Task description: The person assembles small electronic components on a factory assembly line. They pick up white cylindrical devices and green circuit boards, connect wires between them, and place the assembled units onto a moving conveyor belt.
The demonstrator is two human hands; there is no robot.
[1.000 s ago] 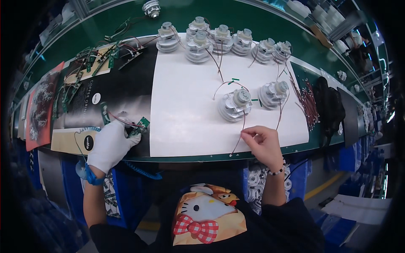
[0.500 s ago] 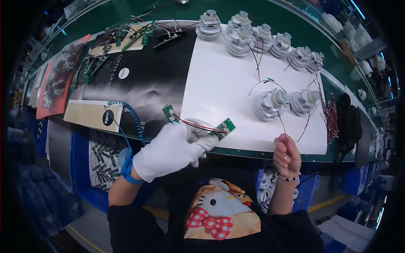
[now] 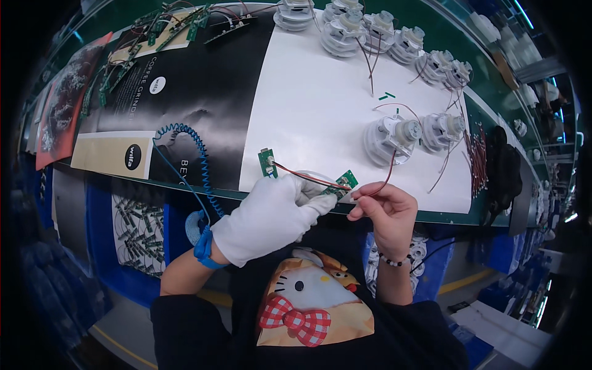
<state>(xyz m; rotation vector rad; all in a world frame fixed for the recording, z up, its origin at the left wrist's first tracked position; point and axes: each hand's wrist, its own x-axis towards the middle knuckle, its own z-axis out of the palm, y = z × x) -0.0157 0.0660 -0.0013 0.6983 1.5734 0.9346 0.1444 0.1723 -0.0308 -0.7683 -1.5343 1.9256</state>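
My left hand point(image 3: 271, 208), in a white glove, is closed on a pair of small green circuit boards joined by red and black wires. One circuit board point(image 3: 267, 163) sticks up past the fingers; the other circuit board point(image 3: 346, 182) points right. My bare right hand point(image 3: 388, 213) pinches a thin red-brown wire point(image 3: 391, 169) close to the right-hand board. That wire runs up to a white motor unit point(image 3: 390, 140) with a round metal top, standing on the white sheet. Whether the wire's end touches the board cannot be made out. A second motor unit point(image 3: 444, 131) stands just right of it.
More white motor units point(image 3: 407, 44) line the far edge. Wired circuit boards point(image 3: 179, 28) lie far left, beside an orange bag point(image 3: 68, 102). A blue coiled cord point(image 3: 200, 157) runs to my left wrist strap. Red wires point(image 3: 477, 160) lie bundled at right. Blue bins point(image 3: 132, 271) stand below the table.
My right hand has moved left and up, bringing the wire from beside the motor unit to the right-hand circuit board. My left hand still holds the boards, slightly further right.
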